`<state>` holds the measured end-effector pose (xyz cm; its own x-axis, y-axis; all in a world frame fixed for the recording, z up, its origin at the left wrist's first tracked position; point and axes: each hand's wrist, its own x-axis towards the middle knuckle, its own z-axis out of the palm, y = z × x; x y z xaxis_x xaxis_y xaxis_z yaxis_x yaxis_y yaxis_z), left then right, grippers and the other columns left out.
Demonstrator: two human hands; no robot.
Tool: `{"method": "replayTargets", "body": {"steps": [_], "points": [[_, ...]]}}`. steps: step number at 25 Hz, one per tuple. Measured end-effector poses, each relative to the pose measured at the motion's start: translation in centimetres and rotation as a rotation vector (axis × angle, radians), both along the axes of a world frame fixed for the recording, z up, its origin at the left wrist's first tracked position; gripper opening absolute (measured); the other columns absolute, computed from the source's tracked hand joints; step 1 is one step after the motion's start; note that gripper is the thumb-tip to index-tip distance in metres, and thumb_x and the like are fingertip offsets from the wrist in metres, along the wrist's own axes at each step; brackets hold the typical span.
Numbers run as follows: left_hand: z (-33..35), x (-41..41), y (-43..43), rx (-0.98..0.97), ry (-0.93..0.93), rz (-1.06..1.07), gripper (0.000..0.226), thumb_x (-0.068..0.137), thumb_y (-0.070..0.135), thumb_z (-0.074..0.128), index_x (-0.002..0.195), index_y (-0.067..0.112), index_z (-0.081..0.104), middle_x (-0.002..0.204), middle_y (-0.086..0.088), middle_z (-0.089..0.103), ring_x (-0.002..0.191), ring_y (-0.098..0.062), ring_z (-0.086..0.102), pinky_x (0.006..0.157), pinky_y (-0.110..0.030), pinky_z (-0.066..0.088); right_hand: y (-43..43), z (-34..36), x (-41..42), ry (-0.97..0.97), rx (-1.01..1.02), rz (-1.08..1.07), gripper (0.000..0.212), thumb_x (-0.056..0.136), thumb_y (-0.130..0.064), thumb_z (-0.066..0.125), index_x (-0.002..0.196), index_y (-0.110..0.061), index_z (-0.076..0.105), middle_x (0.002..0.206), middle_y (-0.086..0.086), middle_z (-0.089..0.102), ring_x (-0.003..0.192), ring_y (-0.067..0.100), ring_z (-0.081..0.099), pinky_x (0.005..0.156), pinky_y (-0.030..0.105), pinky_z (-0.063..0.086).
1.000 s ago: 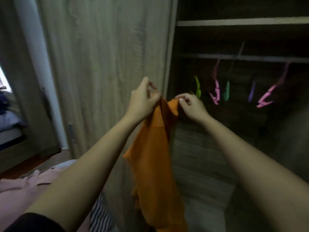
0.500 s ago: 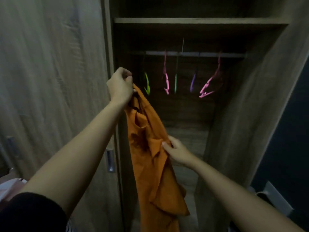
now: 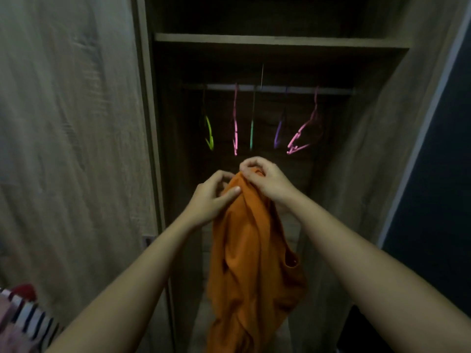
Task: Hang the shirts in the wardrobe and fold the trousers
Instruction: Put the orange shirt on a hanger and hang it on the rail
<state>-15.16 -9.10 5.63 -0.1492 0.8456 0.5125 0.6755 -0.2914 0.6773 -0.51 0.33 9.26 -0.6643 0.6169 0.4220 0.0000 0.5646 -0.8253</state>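
An orange shirt (image 3: pixel 252 256) hangs bunched in front of the open wardrobe. My left hand (image 3: pixel 211 197) grips its top edge from the left, thumb pressed on the cloth. My right hand (image 3: pixel 265 179) pinches the same top edge from the right, fingers curled over it. The two hands sit close together. Behind them, several empty plastic hangers hang on the wardrobe rail (image 3: pixel 270 88): a yellow-green hanger (image 3: pixel 209 133), a pink hanger (image 3: pixel 235 126), a green hanger (image 3: pixel 251 131), a purple hanger (image 3: pixel 278 133) and a tilted pink hanger (image 3: pixel 304 135).
The wardrobe's wooden door (image 3: pixel 71 138) stands to the left, and a shelf (image 3: pixel 280 43) runs above the rail. The right wardrobe wall (image 3: pixel 377 154) borders a dark area. Striped and red clothes (image 3: pixel 25 314) lie at the lower left corner.
My right hand has risen from the shirt's middle to its top edge, beside my left hand. My left hand has come lower and toward the wardrobe opening. The view has turned to face the wardrobe.
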Motion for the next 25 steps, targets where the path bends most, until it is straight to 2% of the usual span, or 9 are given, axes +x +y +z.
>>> {"method": "replayTargets", "body": {"steps": [3,6,8,10,13,16,19,22,25], "points": [[0.6,0.3,0.6,0.162,-0.068,0.072,0.011,0.095,0.031,0.050,0.094,0.024,0.058,0.087,0.006,0.059,0.079,-0.003,0.058,0.073,-0.024,0.049,1.8,-1.6,2.0,-0.129,0.050,0.010,0.039,0.081,-0.032,0.070,0.114,-0.034,0.049,0.106,0.000,0.060,0.098,0.015,0.061,0.086,0.029,0.051],[1.9,-0.3,0.8,0.204,-0.279,0.147,0.015,0.099,0.030,0.041,0.096,0.021,0.053,0.086,0.004,0.053,0.076,-0.008,0.055,0.068,-0.020,0.044,3.3,-6.6,4.1,-0.434,0.138,-0.059,0.040,0.082,-0.010,0.067,0.116,-0.023,0.050,0.111,0.001,0.060,0.099,0.013,0.060,0.092,0.028,0.050],[1.6,-1.9,0.8,0.162,-0.375,0.224,0.019,0.100,0.031,0.037,0.100,0.018,0.051,0.085,0.002,0.050,0.075,-0.013,0.053,0.067,-0.024,0.042,4.1,-9.1,5.8,-0.420,0.019,-0.169,0.034,0.082,0.004,0.060,0.113,-0.012,0.056,0.100,0.003,0.059,0.085,0.010,0.058,0.074,0.012,0.052],[0.2,-3.9,0.7,0.046,-0.275,0.316,0.022,0.100,0.035,0.037,0.103,0.018,0.051,0.084,0.001,0.051,0.077,-0.015,0.053,0.066,-0.026,0.040,5.2,-8.9,7.5,-0.388,-0.037,-0.252,0.024,0.081,0.007,0.061,0.094,-0.013,0.062,0.085,0.001,0.060,0.077,0.011,0.057,0.060,0.011,0.049],[-2.5,-5.6,0.8,-0.041,-0.089,0.404,0.024,0.098,0.037,0.040,0.097,0.019,0.055,0.085,-0.001,0.056,0.081,-0.018,0.057,0.064,-0.026,0.041,6.7,-5.5,8.9,-0.375,-0.053,-0.199,0.016,0.080,-0.002,0.069,0.079,-0.017,0.064,0.080,0.002,0.064,0.080,0.019,0.062,0.068,0.025,0.053],[-3.1,-6.5,0.8,0.035,-0.240,0.330,0.016,0.097,0.029,0.044,0.098,0.021,0.057,0.094,-0.007,0.059,0.085,-0.021,0.058,0.075,-0.036,0.047,6.1,-1.6,9.5,-0.409,-0.159,-0.025,0.008,0.084,-0.004,0.064,0.090,-0.008,0.066,0.082,0.003,0.068,0.075,0.011,0.067,0.062,0.018,0.054],[-2.7,-6.4,0.6,0.002,-0.359,0.225,0.025,0.095,0.034,0.038,0.116,0.028,0.051,0.112,-0.010,0.057,0.098,-0.022,0.056,0.086,-0.039,0.047,5.7,-0.3,9.1,-0.282,-0.378,0.012,0.022,0.091,0.001,0.050,0.102,-0.008,0.066,0.084,0.004,0.067,0.075,0.011,0.066,0.067,0.021,0.055],[-1.6,-5.4,0.9,-0.099,-0.175,0.191,0.055,0.082,0.056,0.041,0.127,0.025,0.044,0.123,0.000,0.043,0.112,-0.019,0.044,0.092,-0.036,0.039,5.2,-0.7,7.1,-0.218,-0.379,-0.128,0.033,0.096,-0.003,0.036,0.102,-0.019,0.065,0.097,0.009,0.062,0.079,0.017,0.059,0.075,0.029,0.051],[-0.5,-5.1,1.7,-0.043,0.141,0.346,0.042,0.085,0.049,0.059,0.114,0.021,0.049,0.110,0.001,0.045,0.098,-0.015,0.046,0.080,-0.031,0.040,4.7,0.0,6.3,-0.255,0.018,-0.269,0.025,0.094,-0.009,0.039,0.105,-0.026,0.054,0.100,-0.001,0.054,0.081,0.012,0.052,0.071,0.024,0.045]]}}
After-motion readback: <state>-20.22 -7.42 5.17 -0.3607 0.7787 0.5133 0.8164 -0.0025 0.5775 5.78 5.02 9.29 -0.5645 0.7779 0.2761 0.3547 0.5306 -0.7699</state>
